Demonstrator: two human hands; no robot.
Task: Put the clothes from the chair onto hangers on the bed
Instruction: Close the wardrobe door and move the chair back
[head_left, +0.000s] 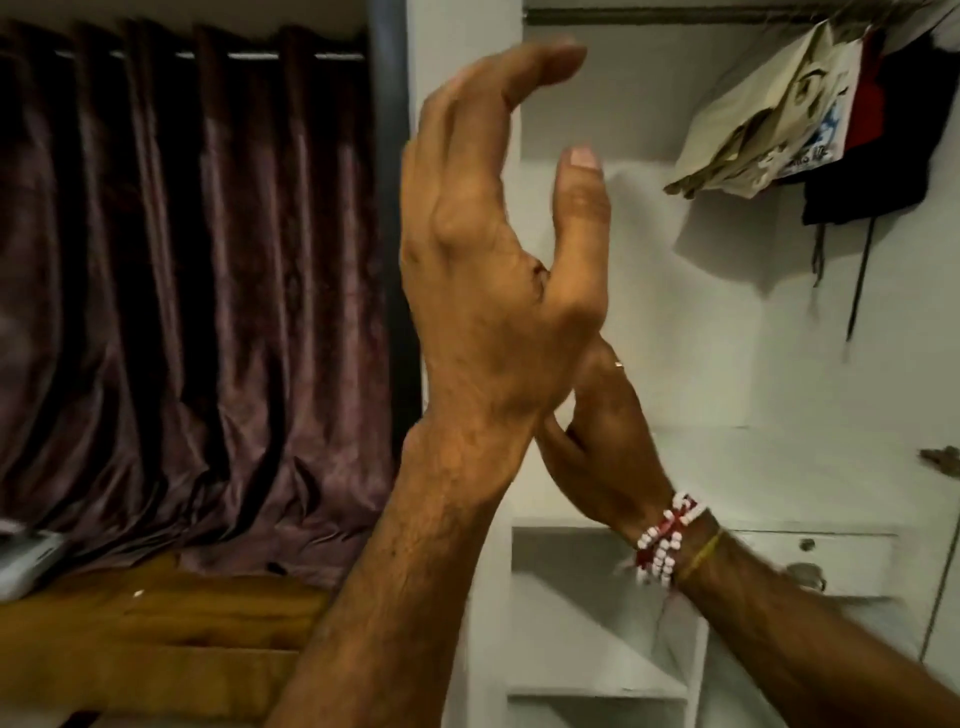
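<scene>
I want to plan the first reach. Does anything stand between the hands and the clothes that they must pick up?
Cannot tell: no chair with clothes is in view. The left hand and right hand are raised, pressed together, holding nothing, in front of a white wardrobe with garments on its rail.

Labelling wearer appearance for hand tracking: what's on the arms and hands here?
No sleeves in view; both forearms are bare. The left hand shows nothing worn. The right hand has, at its wrist, a white bead bracelet with red thread through it, and beside that a thin yellow thread band.
</scene>
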